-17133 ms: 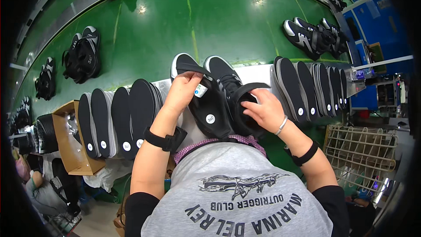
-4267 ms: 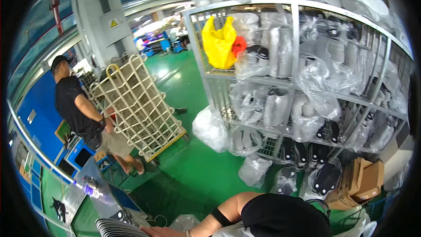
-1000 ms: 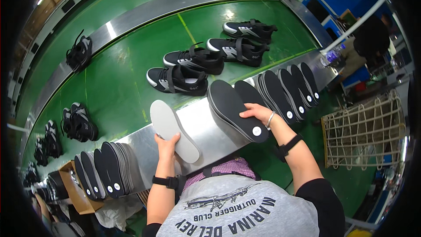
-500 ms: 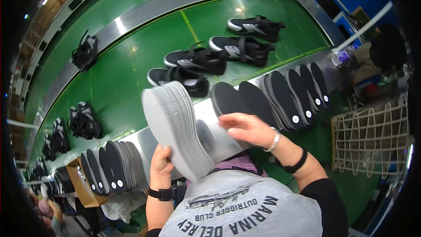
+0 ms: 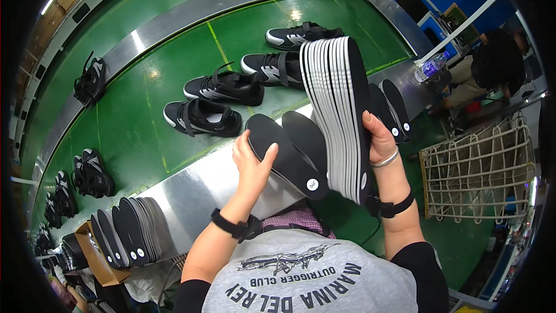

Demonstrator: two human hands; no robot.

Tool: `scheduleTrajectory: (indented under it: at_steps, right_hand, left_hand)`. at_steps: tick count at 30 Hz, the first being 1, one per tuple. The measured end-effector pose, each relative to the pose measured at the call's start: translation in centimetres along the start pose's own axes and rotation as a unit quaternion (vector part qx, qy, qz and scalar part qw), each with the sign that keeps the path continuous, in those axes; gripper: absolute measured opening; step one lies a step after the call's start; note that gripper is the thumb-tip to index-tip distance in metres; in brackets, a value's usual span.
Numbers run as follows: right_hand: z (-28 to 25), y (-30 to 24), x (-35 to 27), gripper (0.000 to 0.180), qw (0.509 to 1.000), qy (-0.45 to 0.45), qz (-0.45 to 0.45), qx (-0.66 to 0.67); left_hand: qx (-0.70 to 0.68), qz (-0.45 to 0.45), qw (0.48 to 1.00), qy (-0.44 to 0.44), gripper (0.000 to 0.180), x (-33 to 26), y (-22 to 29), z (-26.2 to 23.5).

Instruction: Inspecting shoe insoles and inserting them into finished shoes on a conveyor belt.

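Observation:
My right hand [image 5: 379,139] grips a thick stack of insoles [image 5: 330,110], tilted on edge, with pale grey-white layers on its left and a black face on its right. Left of that stack, two groups of black insoles [image 5: 278,145] lie on the metal ledge; a round white sticker marks one heel. My left hand [image 5: 253,162] is at the left edge of these insoles, fingers and thumb apart. Its fingertips seem to touch the edge, and nothing is enclosed in the hand. The held stack hides part of the ledge behind it.
Black-and-grey shoes [image 5: 223,88] stand on the green surface beyond the ledge. More insole stacks [image 5: 130,229] sit at left beside a cardboard box [image 5: 95,255], others [image 5: 397,110] at right. A bottle [image 5: 431,68], a seated person [image 5: 498,64] and a netted rack [image 5: 478,174] are farther right.
The insole stack has left my left hand, and my right hand now holds one farther right. My left hand has moved to the black insoles. The whole view has shifted right.

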State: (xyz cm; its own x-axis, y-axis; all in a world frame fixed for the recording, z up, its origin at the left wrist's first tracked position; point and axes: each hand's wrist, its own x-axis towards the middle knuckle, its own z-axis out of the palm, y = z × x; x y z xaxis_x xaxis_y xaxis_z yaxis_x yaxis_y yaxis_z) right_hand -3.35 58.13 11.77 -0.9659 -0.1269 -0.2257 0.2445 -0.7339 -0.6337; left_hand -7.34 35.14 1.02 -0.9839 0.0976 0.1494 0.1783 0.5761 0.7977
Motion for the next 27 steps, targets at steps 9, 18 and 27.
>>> scheduleTrajectory:
  at_steps: [9, 18, 27]
  right_hand:
    - [-9.6, 7.2, 3.1, 0.06, 0.861, 0.149, 0.116, -0.473]
    - [-4.4, 6.8, 1.2, 0.057, 0.438, 0.189, 0.01, -0.879]
    - [-4.9, 9.7, 0.4, 0.07, 0.476, 0.189, -0.038, -0.858]
  left_hand:
    - [-0.203, -0.11, 0.96, -0.156, 0.095, -1.2, -4.3, 3.6]
    - [0.023, -0.027, 0.999, -0.041, 0.073, 1.1, -4.1, 1.0]
    - [0.335, -0.062, 0.927, -0.159, 0.089, 12.2, -3.9, -1.9]
